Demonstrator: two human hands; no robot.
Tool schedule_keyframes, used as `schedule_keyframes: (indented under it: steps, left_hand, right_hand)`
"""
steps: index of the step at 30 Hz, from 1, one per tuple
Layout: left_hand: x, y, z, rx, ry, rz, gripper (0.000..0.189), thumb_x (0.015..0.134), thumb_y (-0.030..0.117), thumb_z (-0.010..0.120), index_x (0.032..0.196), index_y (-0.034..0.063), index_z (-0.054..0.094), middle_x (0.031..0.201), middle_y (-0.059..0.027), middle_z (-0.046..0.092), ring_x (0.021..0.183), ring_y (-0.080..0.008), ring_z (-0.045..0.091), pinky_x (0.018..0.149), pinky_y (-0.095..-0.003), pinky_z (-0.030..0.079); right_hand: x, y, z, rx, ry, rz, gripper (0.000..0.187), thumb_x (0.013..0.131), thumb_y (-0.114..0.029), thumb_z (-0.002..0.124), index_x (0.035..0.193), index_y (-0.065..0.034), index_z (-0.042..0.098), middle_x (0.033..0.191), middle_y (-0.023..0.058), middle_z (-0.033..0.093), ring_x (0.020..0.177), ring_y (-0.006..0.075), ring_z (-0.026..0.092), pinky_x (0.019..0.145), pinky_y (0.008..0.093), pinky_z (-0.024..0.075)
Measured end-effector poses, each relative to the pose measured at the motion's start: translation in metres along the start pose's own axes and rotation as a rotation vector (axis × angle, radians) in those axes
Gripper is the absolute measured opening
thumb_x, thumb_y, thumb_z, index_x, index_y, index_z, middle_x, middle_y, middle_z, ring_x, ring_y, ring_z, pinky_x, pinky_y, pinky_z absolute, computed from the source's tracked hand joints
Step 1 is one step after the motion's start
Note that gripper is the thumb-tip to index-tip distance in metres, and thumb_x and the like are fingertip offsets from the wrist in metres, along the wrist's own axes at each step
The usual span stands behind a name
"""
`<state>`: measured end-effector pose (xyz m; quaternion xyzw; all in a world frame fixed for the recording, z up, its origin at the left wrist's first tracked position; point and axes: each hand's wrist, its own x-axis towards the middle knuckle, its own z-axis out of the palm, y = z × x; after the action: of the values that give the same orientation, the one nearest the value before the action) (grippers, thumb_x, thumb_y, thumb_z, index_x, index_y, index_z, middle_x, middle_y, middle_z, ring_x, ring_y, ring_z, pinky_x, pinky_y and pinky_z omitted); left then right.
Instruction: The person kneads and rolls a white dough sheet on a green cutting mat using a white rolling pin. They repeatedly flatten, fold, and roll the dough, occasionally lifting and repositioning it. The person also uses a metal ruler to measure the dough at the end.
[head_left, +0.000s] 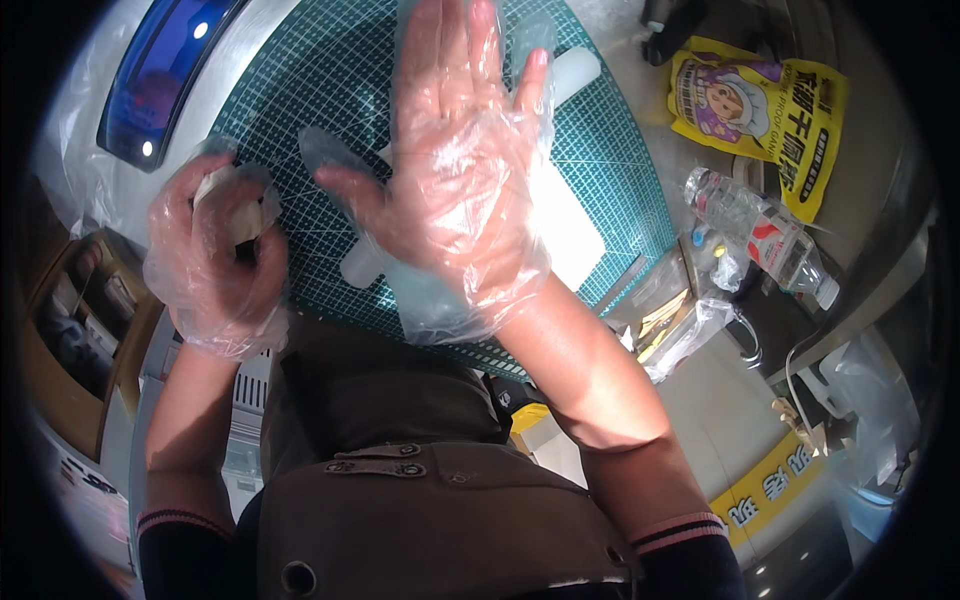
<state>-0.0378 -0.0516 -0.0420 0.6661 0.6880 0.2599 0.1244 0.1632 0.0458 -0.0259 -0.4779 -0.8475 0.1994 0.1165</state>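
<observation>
Both hands wear clear plastic gloves. My left hand (221, 247) curls its fingers around a small off-white piece, perhaps dough (244, 217), above the left side of a green gridded cutting mat (307, 247). My right hand (465, 187) is spread flat, palm up, with nothing in it, over the middle of the mat. Under it, partly covered, lies a translucent white rolling pin (577, 76); one end shows at the upper right and the other at the lower left. A white, brightly lit patch (574, 232) shows beside my right wrist; what it is cannot be told.
To the right lie a yellow printed food pouch (810, 135) and a clear plastic bottle (787, 247) on its side. Crumpled clear packaging (694, 337) is near the mat's right corner. A dark device with a glossy blue screen (161, 82) stands at the upper left.
</observation>
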Motion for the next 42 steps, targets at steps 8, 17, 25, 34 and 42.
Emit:
schedule_keyframes:
  steps: [8, 17, 25, 34, 42]
  left_hand:
    - [0.000, -0.002, 0.005, 0.052, 0.035, 0.061, 0.040, 0.070, 0.002, 0.075, 0.109, 0.0111, 0.070, 0.125, -0.0140, 0.067, 0.112, -0.0344, 0.063, 0.096, -0.0440, 0.050]
    - [0.001, -0.002, 0.003, 0.052, 0.017, 0.071, 0.039, 0.070, 0.007, 0.075, 0.109, 0.0123, 0.070, 0.125, -0.0127, 0.067, 0.113, -0.0338, 0.061, 0.098, -0.0441, 0.049]
    - [0.000, -0.002, 0.003, 0.069, 0.038, 0.089, 0.037, 0.070, 0.005, 0.076, 0.106, 0.0108, 0.071, 0.124, -0.0133, 0.067, 0.109, -0.0332, 0.065, 0.093, -0.0419, 0.052]
    - [-0.002, -0.003, 0.005, 0.047, 0.002, 0.094, 0.038, 0.078, -0.001, 0.073, 0.115, 0.0056, 0.067, 0.127, -0.0188, 0.065, 0.117, -0.0374, 0.064, 0.099, -0.0456, 0.051]
    - [-0.001, -0.004, 0.008, 0.041, 0.062, 0.077, 0.041, 0.070, 0.004, 0.076, 0.110, 0.0150, 0.070, 0.123, -0.0096, 0.069, 0.111, -0.0318, 0.063, 0.095, -0.0429, 0.050]
  right_hand:
    - [-0.084, 0.037, -0.018, -0.007, -0.035, 0.100, 0.112, 0.087, -0.050, 0.074, 0.168, -0.0008, 0.013, 0.173, 0.0268, 0.013, 0.161, 0.0474, 0.006, 0.126, 0.0654, 0.0031]
    - [-0.100, 0.026, -0.063, 0.009, -0.188, 0.261, 0.108, 0.095, -0.061, 0.066, 0.168, -0.0026, 0.012, 0.172, 0.0313, 0.012, 0.160, 0.0509, 0.006, 0.124, 0.0686, 0.0011]
    - [-0.011, 0.000, -0.021, -0.192, -0.065, -0.001, 0.091, 0.095, -0.040, 0.068, 0.159, 0.0083, 0.026, 0.159, 0.0317, 0.034, 0.149, 0.0471, 0.032, 0.120, 0.0563, 0.0262]
    - [-0.064, 0.034, -0.019, -0.146, 0.012, 0.155, 0.125, 0.082, -0.060, 0.075, 0.166, 0.0040, 0.009, 0.173, 0.0303, 0.007, 0.161, 0.0467, 0.005, 0.123, 0.0707, -0.0026]
    - [-0.141, 0.070, -0.046, -0.209, -0.069, 0.149, 0.095, 0.099, -0.051, 0.057, 0.167, 0.0016, 0.015, 0.172, 0.0293, 0.016, 0.160, 0.0491, 0.009, 0.128, 0.0597, 0.0040]
